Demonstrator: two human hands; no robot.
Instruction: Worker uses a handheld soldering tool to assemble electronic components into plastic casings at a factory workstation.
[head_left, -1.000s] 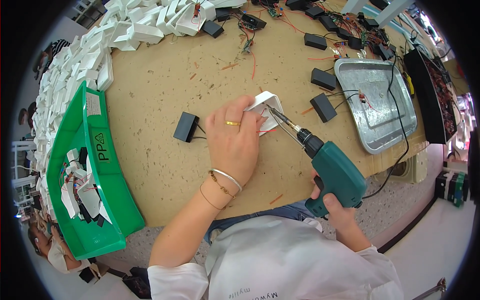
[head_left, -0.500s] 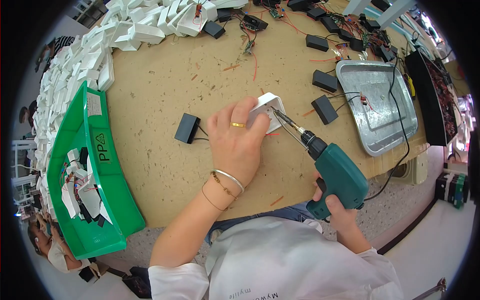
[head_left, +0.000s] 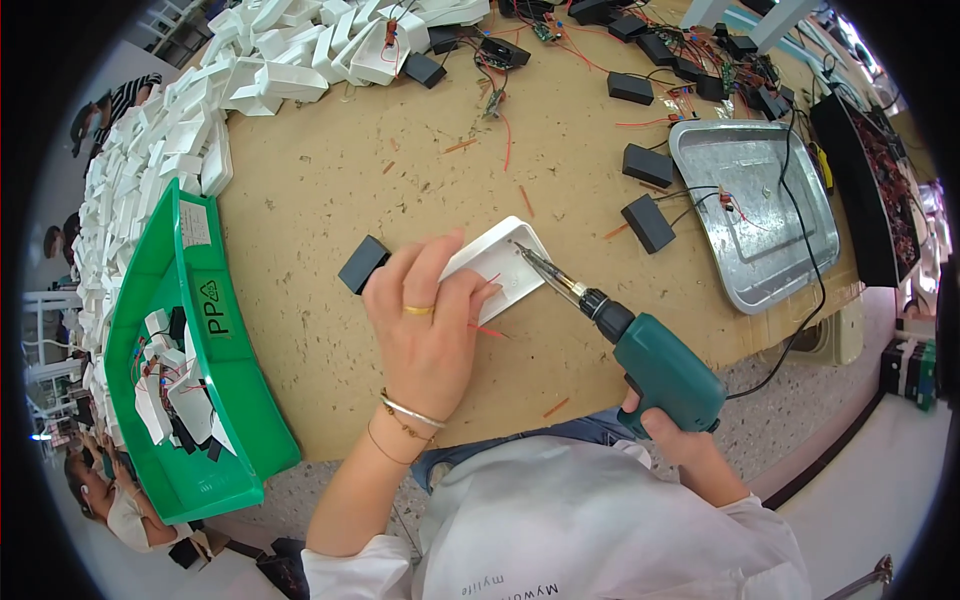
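Note:
My left hand [head_left: 425,320] is closed on the near left side of a white plastic casing [head_left: 512,268], its open side up over the tabletop. Thin red wires show by my fingertips; what else the fingers pinch is hidden. A green pistol-shaped soldering gun [head_left: 668,368] is gripped in my right hand [head_left: 672,432]. Its metal tip points left into the casing, near the far end; whether it touches the plastic I cannot tell. Just left of my left hand lies a black box [head_left: 363,264], partly behind the fingers.
A green bin [head_left: 225,400] with white casings and wired parts stands left, below a heap of white casings [head_left: 180,140]. To the right are a metal tray [head_left: 760,270], black boxes [head_left: 648,223] and a dark cord [head_left: 808,250]. Wired circuit boards [head_left: 728,78] pile up at the far right.
My left hand has moved left and nearer to me with the casing, which now shows more of its inside. The soldering gun has shifted slightly left and down.

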